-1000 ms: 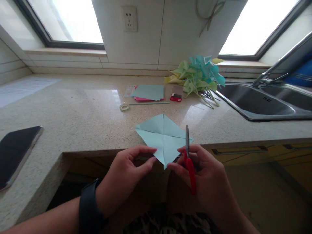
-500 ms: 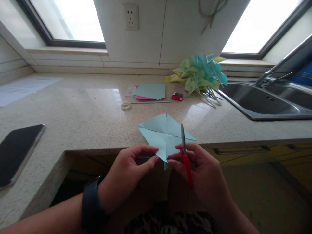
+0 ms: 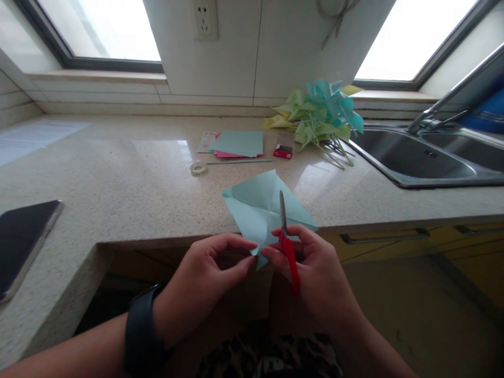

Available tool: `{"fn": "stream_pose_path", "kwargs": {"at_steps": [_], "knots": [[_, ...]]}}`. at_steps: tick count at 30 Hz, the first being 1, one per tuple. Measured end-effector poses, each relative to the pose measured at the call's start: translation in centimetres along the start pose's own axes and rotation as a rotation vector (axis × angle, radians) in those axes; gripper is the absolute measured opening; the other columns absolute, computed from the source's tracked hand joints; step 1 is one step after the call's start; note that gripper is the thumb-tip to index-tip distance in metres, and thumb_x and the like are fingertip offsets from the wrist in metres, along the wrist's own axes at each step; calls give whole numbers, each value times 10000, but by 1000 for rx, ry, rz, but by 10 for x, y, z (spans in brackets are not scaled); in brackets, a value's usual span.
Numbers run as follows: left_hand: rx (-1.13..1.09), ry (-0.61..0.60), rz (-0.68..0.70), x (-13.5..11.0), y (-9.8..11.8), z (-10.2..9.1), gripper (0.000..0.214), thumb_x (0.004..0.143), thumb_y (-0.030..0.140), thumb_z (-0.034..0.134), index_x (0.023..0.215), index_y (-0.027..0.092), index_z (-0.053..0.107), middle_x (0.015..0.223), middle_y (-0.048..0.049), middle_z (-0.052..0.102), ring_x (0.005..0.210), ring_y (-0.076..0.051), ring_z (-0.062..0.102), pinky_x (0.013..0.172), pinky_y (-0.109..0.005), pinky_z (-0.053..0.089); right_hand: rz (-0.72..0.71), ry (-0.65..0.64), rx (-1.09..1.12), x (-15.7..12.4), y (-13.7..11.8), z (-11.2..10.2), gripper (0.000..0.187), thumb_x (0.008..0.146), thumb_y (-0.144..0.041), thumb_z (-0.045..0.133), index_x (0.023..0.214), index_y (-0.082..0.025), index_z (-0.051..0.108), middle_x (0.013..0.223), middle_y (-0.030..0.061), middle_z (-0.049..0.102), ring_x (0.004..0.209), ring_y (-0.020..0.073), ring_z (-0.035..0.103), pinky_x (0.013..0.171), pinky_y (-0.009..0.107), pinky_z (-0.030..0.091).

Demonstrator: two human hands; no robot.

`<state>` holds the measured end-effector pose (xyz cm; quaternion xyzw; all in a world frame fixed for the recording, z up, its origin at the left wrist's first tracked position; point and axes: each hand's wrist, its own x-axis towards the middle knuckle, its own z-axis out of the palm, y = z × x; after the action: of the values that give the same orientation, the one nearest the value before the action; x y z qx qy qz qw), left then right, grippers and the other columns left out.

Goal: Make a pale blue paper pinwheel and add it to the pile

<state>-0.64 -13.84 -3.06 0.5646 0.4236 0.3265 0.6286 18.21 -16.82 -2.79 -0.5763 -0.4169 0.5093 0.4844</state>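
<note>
A light blue creased paper square (image 3: pixel 258 207) hangs over the counter's front edge. My left hand (image 3: pixel 208 278), with a black watch on its wrist, pinches the paper's near corner between thumb and fingers. My right hand (image 3: pixel 315 273) is closed round red-handled scissors (image 3: pixel 286 239), whose grey blades point up over the paper, and its fingertips touch the same corner.
Further back on the speckled counter (image 3: pixel 129 178) lie a stack of coloured paper (image 3: pixel 236 144), a tape roll (image 3: pixel 198 168), a thin green stick (image 3: pixel 240 161), a small red box (image 3: pixel 283 151) and a heap of paper pinwheels (image 3: pixel 318 113). A dark phone (image 3: pixel 19 241) lies left, a steel sink (image 3: pixel 417 157) right.
Both hands drew closer together at the paper's near corner. The scissors shifted left over the paper, and the paper's far side lifted a little.
</note>
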Motion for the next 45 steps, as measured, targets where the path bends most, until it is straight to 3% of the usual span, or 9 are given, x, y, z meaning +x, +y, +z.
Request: {"fn": "stream_pose_path", "kwargs": {"at_steps": [5,11,18,21,26,34,45], "knots": [[-71,4,-12,1,2,3,268,813,279,805,1041,192,696,973,-27,771,911,-168,726,835,-267,571,26,23,60,1,-1,2,433,615,-271,913,960,-191,664,672,-34,730,577,107,631,513,180,462],[-238,56,-50,4,1,6,372,849,323,769,1027,232,456,981,-8,711,900,-192,712,628,-260,595,6,26,83,2,-1,3,416,623,-296,911,941,-186,667,674,-37,722,593,101,629,538,182,467],[-59,66,-168,2,-1,3,369,857,511,706,903,168,580,728,12,643,529,-82,528,433,-171,415,-10,11,35,2,1,3,395,644,-311,903,937,-192,667,692,-36,727,618,102,630,563,189,473],[40,35,-208,1,1,2,379,862,529,690,910,154,660,677,14,627,499,-74,480,439,-176,376,-8,2,27,2,2,2,390,648,-310,901,938,-197,665,692,-36,730,627,110,646,578,195,489],[-21,-41,-230,1,1,2,370,838,508,727,935,151,717,751,-8,648,614,-100,522,526,-196,396,13,-24,48,1,4,1,395,641,-275,901,947,-201,662,699,-30,740,632,132,679,580,210,512],[-62,-20,-257,-2,6,3,324,808,462,769,839,142,728,719,-7,639,618,-105,498,553,-215,361,8,-23,36,0,1,3,369,650,-266,895,932,-206,664,689,-35,727,626,148,690,563,224,526],[-96,-9,-262,-2,4,3,304,804,442,773,846,145,727,729,-3,641,602,-97,490,548,-211,354,-20,-52,22,-2,3,-1,385,667,-291,899,963,-203,671,757,-9,761,673,147,701,620,235,539]]}}
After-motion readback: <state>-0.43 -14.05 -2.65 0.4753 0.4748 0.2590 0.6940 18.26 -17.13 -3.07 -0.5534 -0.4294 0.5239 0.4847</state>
